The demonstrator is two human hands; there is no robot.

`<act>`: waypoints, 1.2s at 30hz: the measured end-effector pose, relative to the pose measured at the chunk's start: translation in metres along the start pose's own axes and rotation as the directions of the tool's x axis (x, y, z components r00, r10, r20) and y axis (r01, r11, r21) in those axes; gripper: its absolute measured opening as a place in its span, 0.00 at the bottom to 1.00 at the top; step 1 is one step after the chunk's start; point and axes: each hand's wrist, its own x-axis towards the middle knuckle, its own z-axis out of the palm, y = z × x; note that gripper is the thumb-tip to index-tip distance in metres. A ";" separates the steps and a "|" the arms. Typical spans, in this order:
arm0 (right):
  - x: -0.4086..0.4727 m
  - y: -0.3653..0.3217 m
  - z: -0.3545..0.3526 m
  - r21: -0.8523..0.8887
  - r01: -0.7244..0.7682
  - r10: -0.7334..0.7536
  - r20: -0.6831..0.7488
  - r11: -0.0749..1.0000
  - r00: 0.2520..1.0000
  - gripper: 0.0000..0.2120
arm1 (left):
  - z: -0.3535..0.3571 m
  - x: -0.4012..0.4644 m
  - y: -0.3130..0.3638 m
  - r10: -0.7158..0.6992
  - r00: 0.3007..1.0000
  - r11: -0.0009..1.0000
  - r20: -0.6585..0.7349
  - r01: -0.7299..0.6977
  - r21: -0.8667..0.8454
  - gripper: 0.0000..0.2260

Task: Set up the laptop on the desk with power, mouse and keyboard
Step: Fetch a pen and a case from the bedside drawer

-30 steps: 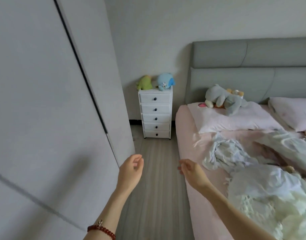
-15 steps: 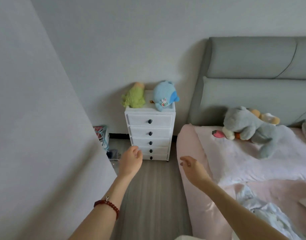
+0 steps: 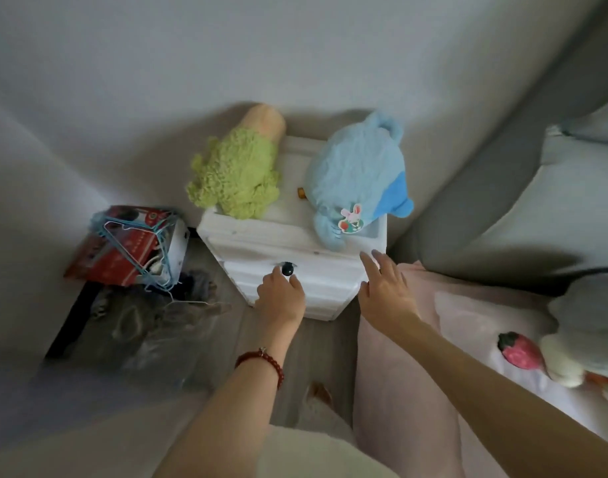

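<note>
Head view: left hand (image 3: 281,294) pinches drawer knob (image 3: 288,269); right hand (image 3: 385,292) fingers spread beside white chest (image 3: 247,232).

1. The white drawer chest (image 3: 295,281) fills the gap between the wall and the bed (image 3: 399,391); its right side is just beside the mattress edge.
2. Its top is crowded by a green plush (image 3: 237,177) and a blue plush (image 3: 357,174), with a narrow bare strip between them.
3. Left of the chest, a red box (image 3: 123,250), hangers (image 3: 137,236) and bagged clutter (image 3: 140,326) cover the floor.
4. A bare floor strip (image 3: 330,350) runs to the chest front.
</note>
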 end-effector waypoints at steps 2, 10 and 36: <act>0.021 0.006 0.010 -0.118 0.017 -0.013 0.035 0.993 0.999 0.29 | 0.015 0.023 0.004 -0.057 0.998 0.998 -0.004 0.057 -0.005 0.17; 0.028 0.004 0.033 -0.154 -0.012 0.011 -0.005 0.988 1.000 0.33 | 0.032 0.027 -0.004 -0.085 0.990 0.994 -0.108 0.076 -0.084 0.13; -0.032 -0.042 0.084 0.069 -0.065 0.049 0.219 0.996 0.975 0.18 | -0.041 0.004 -0.076 0.430 0.891 0.808 0.145 -0.452 0.378 0.19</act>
